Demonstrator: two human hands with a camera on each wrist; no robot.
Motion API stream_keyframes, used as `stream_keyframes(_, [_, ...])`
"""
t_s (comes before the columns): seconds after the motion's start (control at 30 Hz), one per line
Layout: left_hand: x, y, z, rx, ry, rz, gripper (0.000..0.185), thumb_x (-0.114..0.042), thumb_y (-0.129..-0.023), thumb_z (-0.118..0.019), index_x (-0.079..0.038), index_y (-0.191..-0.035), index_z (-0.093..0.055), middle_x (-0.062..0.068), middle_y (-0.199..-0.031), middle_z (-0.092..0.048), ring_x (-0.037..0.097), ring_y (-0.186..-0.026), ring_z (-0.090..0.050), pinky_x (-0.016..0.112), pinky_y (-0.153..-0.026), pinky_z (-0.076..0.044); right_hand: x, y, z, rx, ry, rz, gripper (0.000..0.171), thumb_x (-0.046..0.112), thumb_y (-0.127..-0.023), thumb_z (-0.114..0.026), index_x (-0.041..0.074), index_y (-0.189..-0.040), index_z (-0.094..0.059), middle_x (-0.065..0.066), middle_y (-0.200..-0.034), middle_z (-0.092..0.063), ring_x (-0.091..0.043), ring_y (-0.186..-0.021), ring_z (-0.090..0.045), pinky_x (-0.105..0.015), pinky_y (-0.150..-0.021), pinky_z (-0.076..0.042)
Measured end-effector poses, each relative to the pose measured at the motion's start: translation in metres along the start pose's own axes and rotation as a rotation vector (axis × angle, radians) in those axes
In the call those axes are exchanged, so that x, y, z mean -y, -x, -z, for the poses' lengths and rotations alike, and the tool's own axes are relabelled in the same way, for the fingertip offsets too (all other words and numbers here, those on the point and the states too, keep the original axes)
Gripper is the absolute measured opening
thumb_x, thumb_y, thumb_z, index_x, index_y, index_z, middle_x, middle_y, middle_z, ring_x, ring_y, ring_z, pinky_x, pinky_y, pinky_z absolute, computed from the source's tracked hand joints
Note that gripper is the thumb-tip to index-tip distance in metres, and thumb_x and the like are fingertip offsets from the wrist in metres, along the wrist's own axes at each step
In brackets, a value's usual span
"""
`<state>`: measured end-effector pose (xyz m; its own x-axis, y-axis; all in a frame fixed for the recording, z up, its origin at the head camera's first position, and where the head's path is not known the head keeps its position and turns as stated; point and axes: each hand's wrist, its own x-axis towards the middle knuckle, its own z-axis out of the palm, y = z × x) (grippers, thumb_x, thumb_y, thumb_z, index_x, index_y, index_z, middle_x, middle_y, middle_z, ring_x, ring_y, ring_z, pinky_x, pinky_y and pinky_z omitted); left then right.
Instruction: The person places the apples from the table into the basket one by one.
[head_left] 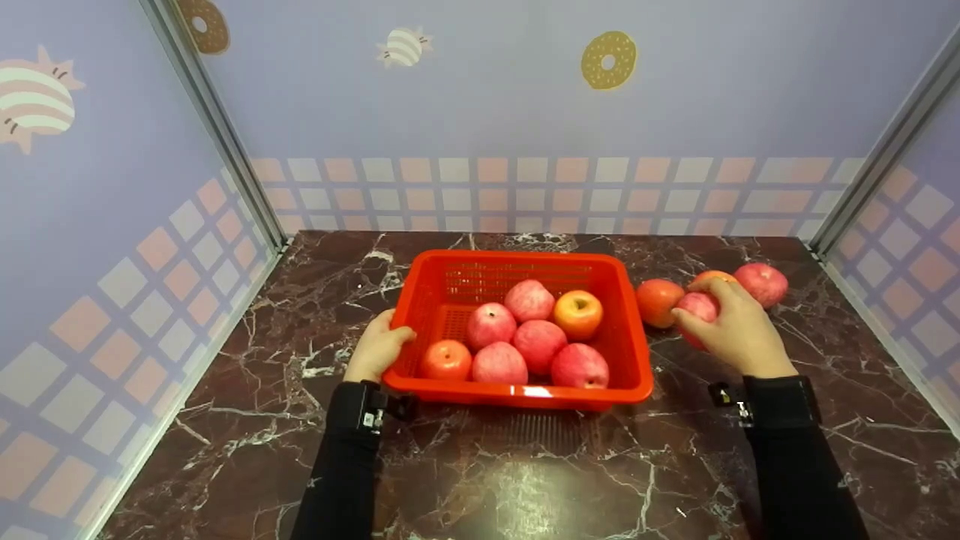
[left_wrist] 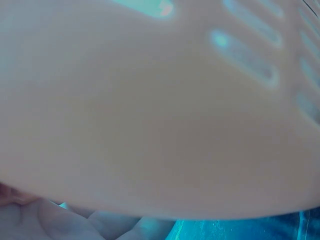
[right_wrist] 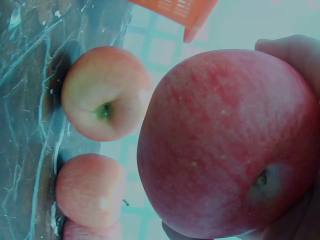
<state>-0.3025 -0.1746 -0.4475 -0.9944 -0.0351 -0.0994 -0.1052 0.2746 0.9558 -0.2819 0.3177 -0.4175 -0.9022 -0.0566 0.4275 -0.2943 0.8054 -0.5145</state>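
An orange-red plastic basket (head_left: 517, 394) with slotted walls stands on the table, holding several apples (head_left: 540, 346), most of them pink-red and one yellower. At its left side my left hand (head_left: 379, 349) grips the rim, thumb over the edge. In the left wrist view the basket wall (left_wrist: 160, 130) covers most of the picture, with part of the hand's fingers below it. My right hand (head_left: 739, 330) holds a pink-red apple (right_wrist: 225, 145) between thumb and fingers, right of the basket. Close to that hand lie other apples (right_wrist: 106, 94), one of them red (head_left: 761, 285).
The dark red marble-patterned table (head_left: 525, 480) carries everything. Purple panels with pink and white squares (head_left: 493, 170) enclose it at the back and both sides. An orange-red apple (head_left: 658, 302) sits right beside the basket's right wall.
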Motion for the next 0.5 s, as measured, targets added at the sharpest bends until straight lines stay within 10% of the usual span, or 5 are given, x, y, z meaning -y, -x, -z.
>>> stream_keyframes(0.5, [0.000,0.000,0.000,0.000,-0.011,-0.004,0.045,-0.002,-0.089,-0.053,0.006,-0.133,-0.052,0.026,-0.125,-0.061,0.027,-0.102,-0.063,0.033,-0.084,-0.053,0.021,0.003,0.001,-0.069,0.011,0.088,0.037,0.021,-0.087,-0.079,0.001,-0.115,-0.064,-0.023,-0.120,-0.062,-0.039,-0.113,-0.058,-0.054,-0.094,-0.045])
